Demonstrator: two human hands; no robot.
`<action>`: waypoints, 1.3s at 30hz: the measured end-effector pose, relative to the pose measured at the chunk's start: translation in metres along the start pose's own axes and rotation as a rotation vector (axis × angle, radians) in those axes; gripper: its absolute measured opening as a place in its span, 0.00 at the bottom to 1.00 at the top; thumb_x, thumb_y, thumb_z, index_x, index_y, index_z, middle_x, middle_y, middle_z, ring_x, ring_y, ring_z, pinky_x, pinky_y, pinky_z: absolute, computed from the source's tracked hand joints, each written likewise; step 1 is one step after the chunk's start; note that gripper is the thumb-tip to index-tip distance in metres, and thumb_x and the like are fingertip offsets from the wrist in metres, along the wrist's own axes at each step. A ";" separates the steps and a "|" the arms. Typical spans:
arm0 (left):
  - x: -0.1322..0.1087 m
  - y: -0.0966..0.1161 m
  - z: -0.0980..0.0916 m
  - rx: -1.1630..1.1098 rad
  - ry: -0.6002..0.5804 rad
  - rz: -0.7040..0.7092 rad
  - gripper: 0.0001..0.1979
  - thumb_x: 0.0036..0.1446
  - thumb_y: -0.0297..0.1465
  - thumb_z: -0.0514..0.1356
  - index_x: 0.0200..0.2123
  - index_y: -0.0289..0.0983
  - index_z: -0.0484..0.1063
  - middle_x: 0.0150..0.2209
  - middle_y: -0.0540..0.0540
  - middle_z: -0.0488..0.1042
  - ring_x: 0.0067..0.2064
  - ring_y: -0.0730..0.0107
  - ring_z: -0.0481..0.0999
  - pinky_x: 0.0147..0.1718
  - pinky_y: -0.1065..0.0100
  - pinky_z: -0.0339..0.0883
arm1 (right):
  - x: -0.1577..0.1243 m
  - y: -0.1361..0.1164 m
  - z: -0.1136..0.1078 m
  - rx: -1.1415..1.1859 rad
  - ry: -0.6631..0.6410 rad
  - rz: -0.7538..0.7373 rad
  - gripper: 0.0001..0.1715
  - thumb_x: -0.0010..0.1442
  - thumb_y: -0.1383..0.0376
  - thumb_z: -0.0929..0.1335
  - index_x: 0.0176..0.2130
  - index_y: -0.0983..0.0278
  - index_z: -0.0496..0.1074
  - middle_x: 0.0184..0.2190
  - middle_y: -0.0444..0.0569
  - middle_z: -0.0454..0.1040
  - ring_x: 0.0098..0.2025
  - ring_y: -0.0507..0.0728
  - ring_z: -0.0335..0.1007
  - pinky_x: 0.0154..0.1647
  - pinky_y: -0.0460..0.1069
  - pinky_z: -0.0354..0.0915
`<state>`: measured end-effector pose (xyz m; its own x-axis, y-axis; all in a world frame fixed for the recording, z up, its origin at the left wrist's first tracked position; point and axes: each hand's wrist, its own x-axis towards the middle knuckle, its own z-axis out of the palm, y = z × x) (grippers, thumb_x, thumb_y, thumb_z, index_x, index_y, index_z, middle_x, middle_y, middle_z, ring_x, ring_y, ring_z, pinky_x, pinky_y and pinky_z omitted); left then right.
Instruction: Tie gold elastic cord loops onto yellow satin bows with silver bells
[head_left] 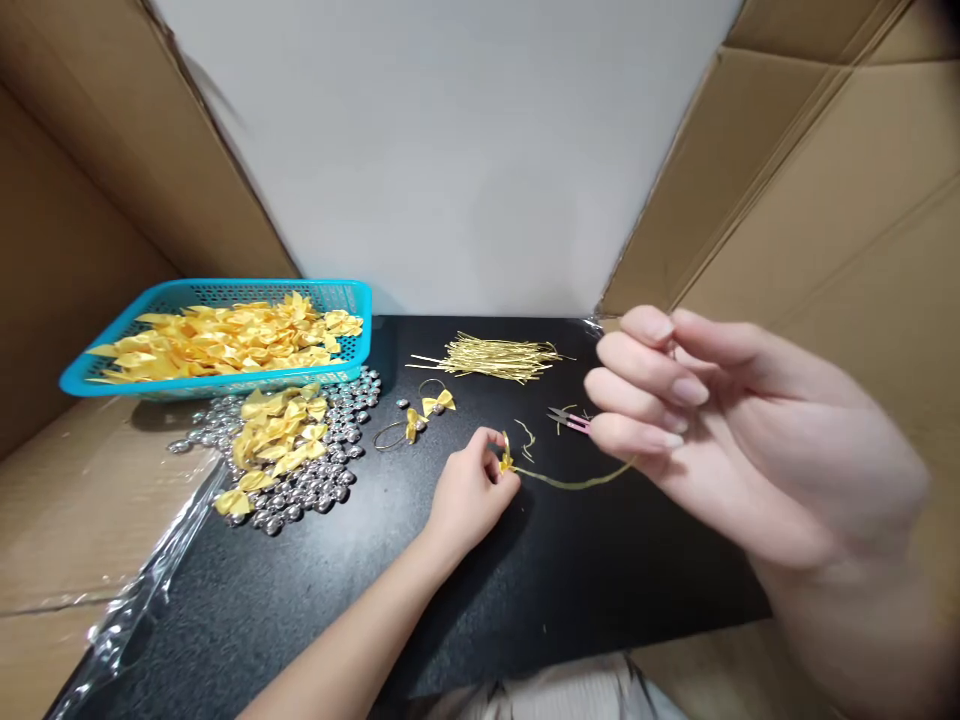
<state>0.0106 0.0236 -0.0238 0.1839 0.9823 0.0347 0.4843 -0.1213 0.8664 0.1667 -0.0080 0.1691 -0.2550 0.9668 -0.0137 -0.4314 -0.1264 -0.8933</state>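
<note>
The left hand [469, 485] was clamped on a small yellow bow [505, 464], its thumb and forefinger pinching it just above the dark surface [600, 570], near the middle. Little of the bow showed past the fingertips: a bright, glossy, crumpled bit of yellow, most of it hidden. A narrow gold loop [505, 441] stood upright over it, catching the light. From the bow a thin gold cord [577, 485] ran rightward, sagging in a shallow curve and rising until it passed behind the right hand [705, 410]. It looked slightly flat and kinked, of a duller gold than the loop.

The right hand was raised well above the surface and close to the camera, fingers curled, the thumb tip together with the forefinger. Whether it was clamped on the cord, I cannot tell.

Beyond the left hand lay two tied bows [439, 402], satiny yellow and two-winged, each with a silver ball at the middle and a thin loop. Snips [576, 422] with pink handles lay partly behind the right hand, near pale scraps [528, 440]. A bundle [499, 358] of gold cords lay farther back. To the left, loose bows [281, 430] lay on silver balls [300, 505], beside a blue basket [247, 386] heaped with more yellow bows.
</note>
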 end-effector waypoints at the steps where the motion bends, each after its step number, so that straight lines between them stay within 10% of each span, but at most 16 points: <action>1: 0.000 0.001 0.001 0.015 -0.008 0.007 0.12 0.47 0.24 0.57 0.37 0.40 0.66 0.20 0.57 0.67 0.23 0.72 0.67 0.26 0.71 0.55 | -0.002 -0.003 0.013 -0.040 -0.032 0.007 0.22 0.68 0.64 0.61 0.22 0.63 0.56 0.20 0.40 0.48 0.19 0.46 0.46 0.19 0.42 0.55; 7: -0.009 0.008 0.007 0.053 -0.087 0.047 0.19 0.44 0.21 0.57 0.42 0.41 0.65 0.20 0.58 0.67 0.24 0.70 0.68 0.27 0.70 0.55 | 0.086 0.006 0.048 -0.124 -0.147 -0.168 0.20 0.72 0.61 0.58 0.27 0.63 0.58 0.21 0.37 0.52 0.20 0.44 0.52 0.28 0.41 0.61; 12: -0.016 0.012 0.007 -0.011 -0.097 0.034 0.15 0.45 0.21 0.56 0.33 0.43 0.54 0.20 0.60 0.64 0.21 0.73 0.63 0.25 0.72 0.53 | 0.182 0.055 0.000 -0.881 0.164 -0.205 0.11 0.70 0.63 0.60 0.36 0.63 0.66 0.28 0.40 0.68 0.31 0.47 0.67 0.39 0.44 0.67; 16: -0.022 0.012 0.005 -0.091 -0.144 0.016 0.17 0.45 0.22 0.56 0.29 0.43 0.48 0.19 0.61 0.61 0.22 0.75 0.61 0.25 0.73 0.55 | 0.197 0.098 -0.048 -1.131 0.260 -0.102 0.08 0.65 0.63 0.67 0.39 0.67 0.73 0.38 0.49 0.75 0.42 0.54 0.72 0.47 0.52 0.70; 23: -0.054 0.017 0.010 -0.184 -0.278 -0.066 0.15 0.45 0.23 0.55 0.28 0.43 0.49 0.18 0.60 0.61 0.21 0.77 0.59 0.22 0.74 0.52 | 0.188 0.136 -0.072 -1.343 0.279 -0.056 0.18 0.67 0.59 0.66 0.53 0.65 0.69 0.53 0.53 0.70 0.51 0.59 0.71 0.51 0.59 0.70; 27: -0.061 0.022 0.017 -0.091 -0.113 -0.072 0.13 0.47 0.24 0.55 0.27 0.43 0.50 0.19 0.60 0.57 0.21 0.75 0.57 0.23 0.72 0.49 | 0.171 0.128 -0.062 -1.298 0.213 -0.092 0.14 0.62 0.59 0.70 0.45 0.66 0.73 0.48 0.53 0.73 0.53 0.60 0.68 0.56 0.59 0.64; 34: -0.053 0.025 0.023 0.054 0.154 -0.018 0.13 0.51 0.29 0.57 0.29 0.43 0.50 0.21 0.56 0.65 0.21 0.69 0.64 0.25 0.70 0.53 | 0.023 0.107 -0.073 -1.037 0.122 0.053 0.23 0.63 0.49 0.65 0.28 0.65 0.69 0.22 0.46 0.73 0.23 0.53 0.70 0.29 0.49 0.67; 39: -0.053 0.034 0.032 0.226 0.217 0.138 0.11 0.56 0.31 0.57 0.29 0.43 0.53 0.22 0.53 0.67 0.24 0.65 0.68 0.27 0.67 0.57 | -0.033 0.141 -0.073 -0.405 0.205 0.202 0.26 0.51 0.49 0.74 0.42 0.63 0.71 0.30 0.47 0.76 0.31 0.55 0.75 0.33 0.49 0.71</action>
<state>0.0440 -0.0370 -0.0122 0.0865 0.9590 0.2700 0.6496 -0.2597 0.7145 0.1770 -0.0417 0.0108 -0.1056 0.9608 -0.2563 -0.0097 -0.2588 -0.9659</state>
